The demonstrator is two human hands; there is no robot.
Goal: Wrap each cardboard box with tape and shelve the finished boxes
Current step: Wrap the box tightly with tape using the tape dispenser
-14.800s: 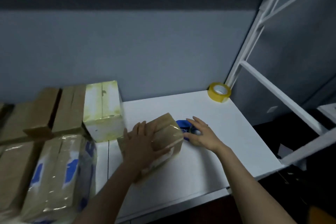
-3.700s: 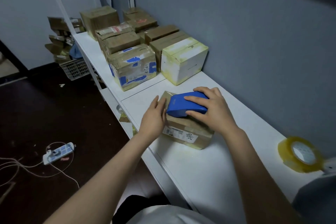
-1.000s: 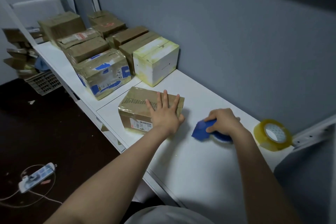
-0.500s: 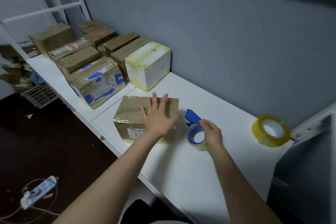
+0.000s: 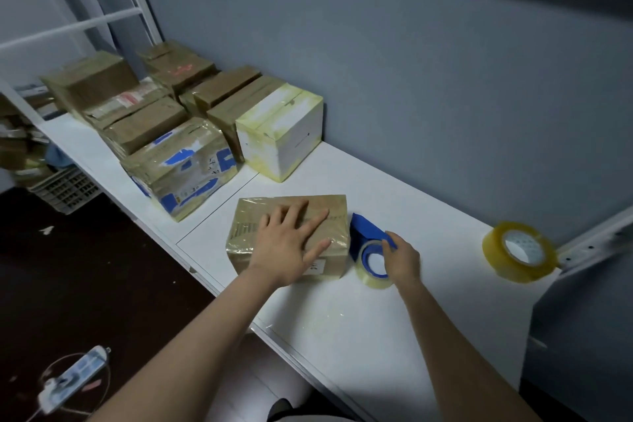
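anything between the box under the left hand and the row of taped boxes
Nothing visible does. Only bare shelf separates the box under the left hand from the blue-marked box and white box. The tape dispenser, held by the right hand, and the spare roll lie on its other side.

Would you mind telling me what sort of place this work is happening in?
Probably a small packing or storage room: a long white shelf against a grey wall, taped cardboard boxes lined up on it, and a tape dispenser plus a spare tape roll.
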